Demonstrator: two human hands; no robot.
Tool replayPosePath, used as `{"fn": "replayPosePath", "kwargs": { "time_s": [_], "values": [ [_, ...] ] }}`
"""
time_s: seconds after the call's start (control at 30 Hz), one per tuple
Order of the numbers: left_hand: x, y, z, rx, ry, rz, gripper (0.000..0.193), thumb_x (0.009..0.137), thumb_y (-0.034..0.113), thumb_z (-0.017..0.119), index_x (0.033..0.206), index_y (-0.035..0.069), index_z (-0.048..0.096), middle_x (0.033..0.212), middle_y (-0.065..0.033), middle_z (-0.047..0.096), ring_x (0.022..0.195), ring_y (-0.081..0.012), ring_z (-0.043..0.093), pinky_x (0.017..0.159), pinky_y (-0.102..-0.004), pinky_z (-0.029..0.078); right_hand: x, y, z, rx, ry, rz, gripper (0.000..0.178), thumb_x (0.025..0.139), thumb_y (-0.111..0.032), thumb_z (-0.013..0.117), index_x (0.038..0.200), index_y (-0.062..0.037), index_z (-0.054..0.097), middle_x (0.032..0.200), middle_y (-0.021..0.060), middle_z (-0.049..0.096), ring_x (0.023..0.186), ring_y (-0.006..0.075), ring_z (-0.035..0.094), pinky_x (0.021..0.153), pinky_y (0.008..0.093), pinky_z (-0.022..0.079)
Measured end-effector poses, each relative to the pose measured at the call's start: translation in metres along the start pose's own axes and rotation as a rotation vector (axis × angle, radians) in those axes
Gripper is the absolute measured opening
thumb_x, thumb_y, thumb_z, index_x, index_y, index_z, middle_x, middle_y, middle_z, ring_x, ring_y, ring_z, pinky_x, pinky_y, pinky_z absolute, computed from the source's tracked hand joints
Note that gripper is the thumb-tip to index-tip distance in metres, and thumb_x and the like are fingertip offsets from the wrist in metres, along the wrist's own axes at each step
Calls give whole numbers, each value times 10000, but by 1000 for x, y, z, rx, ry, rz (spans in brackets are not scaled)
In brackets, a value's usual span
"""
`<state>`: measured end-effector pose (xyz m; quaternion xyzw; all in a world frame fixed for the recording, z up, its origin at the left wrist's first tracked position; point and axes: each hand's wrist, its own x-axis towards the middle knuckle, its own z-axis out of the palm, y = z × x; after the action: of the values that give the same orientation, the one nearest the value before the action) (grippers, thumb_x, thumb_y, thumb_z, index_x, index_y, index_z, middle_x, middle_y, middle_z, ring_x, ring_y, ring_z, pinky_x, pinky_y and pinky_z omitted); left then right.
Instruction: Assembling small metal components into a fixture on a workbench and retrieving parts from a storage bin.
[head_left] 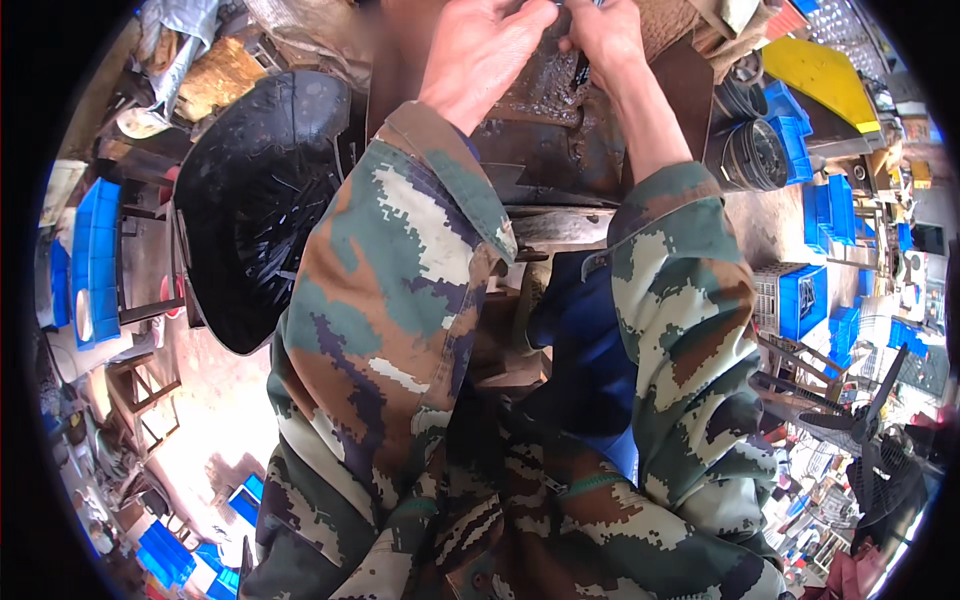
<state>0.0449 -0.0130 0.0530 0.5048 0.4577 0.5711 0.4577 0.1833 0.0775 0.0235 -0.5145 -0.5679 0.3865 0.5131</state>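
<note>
Both my hands are close together at the top edge of the view, over a dark, wet-looking brown work surface (540,150). My left hand (478,55) is closed, its thumb and fingers pinched toward the right hand. My right hand (606,38) is closed too, fingers curled inward. What they pinch is mostly cut off by the picture's edge; only a bit of something small and dark shows between them. A slim black piece (582,70) shows just below my right fingers. Left of the surface sits a big black tub (235,150) with many thin, shiny dark pieces inside.
Black buckets (757,155) and blue bins (793,145) stand to the right, near a yellow panel (815,80). Farther down on that side is a black fan (868,425). A blue crate (95,265) and a wooden stool (140,400) are at the left.
</note>
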Motion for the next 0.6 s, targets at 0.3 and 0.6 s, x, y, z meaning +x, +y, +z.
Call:
{"fn": "replayPosePath", "kwargs": {
  "time_s": [0.3, 0.6],
  "values": [
    [6, -18, -25, 30, 37, 70, 245, 934, 292, 686, 1048, 77, 717, 771, 78, 590, 530, 7, 363, 462, -196, 260, -57, -14, -47, 52, -342, 236, 243, 903, -208, 734, 1045, -14, 697, 874, 14, 706, 508, 52, 454, 478, 250, 454],
    [19, -53, -45, 351, -21, 37, 279, 888, 291, 694, 923, 19, 747, 735, 11, 625, 705, -70, 517, 656, -252, 420, -143, -1, -79, -413, -659, -146, 307, 817, -41, 777, 1104, -33, 669, 1176, 48, 685, 980, 135, 664, 776, 285, 570]
  ]
}}
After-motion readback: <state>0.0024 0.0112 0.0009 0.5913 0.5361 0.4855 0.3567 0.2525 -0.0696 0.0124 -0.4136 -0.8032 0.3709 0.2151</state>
